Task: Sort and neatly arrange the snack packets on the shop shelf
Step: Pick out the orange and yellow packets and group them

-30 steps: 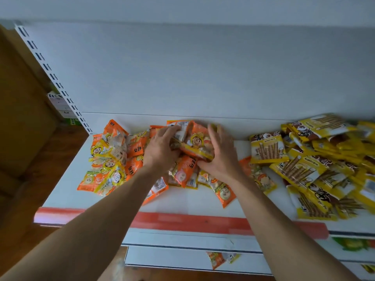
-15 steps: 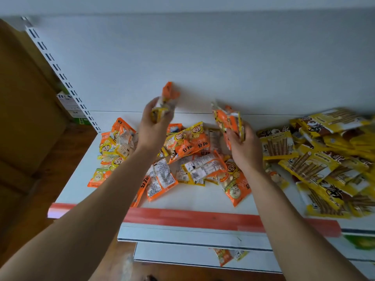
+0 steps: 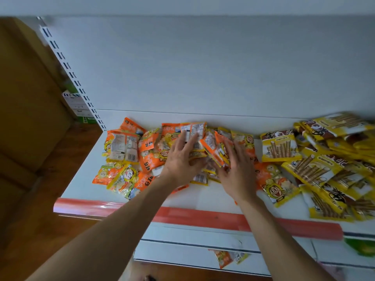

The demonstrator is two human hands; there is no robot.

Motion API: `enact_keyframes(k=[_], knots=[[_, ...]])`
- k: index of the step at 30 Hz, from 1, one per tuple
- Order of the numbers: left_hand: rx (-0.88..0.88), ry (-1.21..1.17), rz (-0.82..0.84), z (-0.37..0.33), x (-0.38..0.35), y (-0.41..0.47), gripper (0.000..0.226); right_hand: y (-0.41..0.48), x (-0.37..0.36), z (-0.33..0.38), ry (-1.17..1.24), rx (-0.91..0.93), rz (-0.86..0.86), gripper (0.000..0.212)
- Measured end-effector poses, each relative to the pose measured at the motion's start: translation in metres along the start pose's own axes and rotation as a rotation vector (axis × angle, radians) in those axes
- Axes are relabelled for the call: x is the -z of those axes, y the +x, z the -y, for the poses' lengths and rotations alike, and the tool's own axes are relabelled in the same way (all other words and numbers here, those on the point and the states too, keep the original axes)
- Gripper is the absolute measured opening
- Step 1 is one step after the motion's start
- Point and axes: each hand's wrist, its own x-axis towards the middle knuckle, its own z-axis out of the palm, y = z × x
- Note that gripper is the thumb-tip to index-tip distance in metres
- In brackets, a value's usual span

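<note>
head view, close, looking down at shelf (image 3: 203, 195)

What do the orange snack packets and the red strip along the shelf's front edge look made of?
Orange snack packets: likely thin glossy plastic film, crinkled with bright highlights. Red strip: probably smooth plastic, sheen at its left end.

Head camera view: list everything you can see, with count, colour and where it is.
orange snack packets: many, orange and yellow, loose heap on shelf's left and middle
wafer-stick packets: many, yellow and brown, heap on shelf's right
shelf: one, white, across the view
price strip: one, red, shelf's front edge
slotted upright: one, white, rear left
stray packets: seemingly two, orange, lower shelf
left hand: one, flat on orange heap
right hand: one, flat on orange heap, beside the left
</note>
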Motion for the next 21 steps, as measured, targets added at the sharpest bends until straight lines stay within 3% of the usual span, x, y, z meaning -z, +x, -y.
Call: enact_keyframes(k=[4,9,12,17,19,21], knots=[[0.015,0.143,0.045,0.006,0.015,-0.002,0.07,0.005,-0.001,0.003,-0.005,-0.023,-0.006,0.076],[-0.049,0.146,-0.036,0.009,0.029,-0.017,0.062,0.012,0.0,0.004,-0.028,-0.043,0.053,0.078],[-0.175,0.068,-0.082,0.011,0.048,-0.032,0.051,0.012,0.007,0.008,-0.015,-0.073,0.115,0.077],[-0.298,-0.023,-0.419,0.06,0.111,-0.05,0.041,0.023,0.011,0.033,0.009,-0.216,0.197,0.083],[-0.146,0.058,-0.47,0.095,0.129,-0.056,0.062,0.021,0.004,0.052,-0.077,-0.198,0.109,0.083],[0.135,0.107,-0.317,0.129,0.138,-0.063,0.093,0.011,-0.009,0.077,-0.116,-0.147,0.016,0.081]])
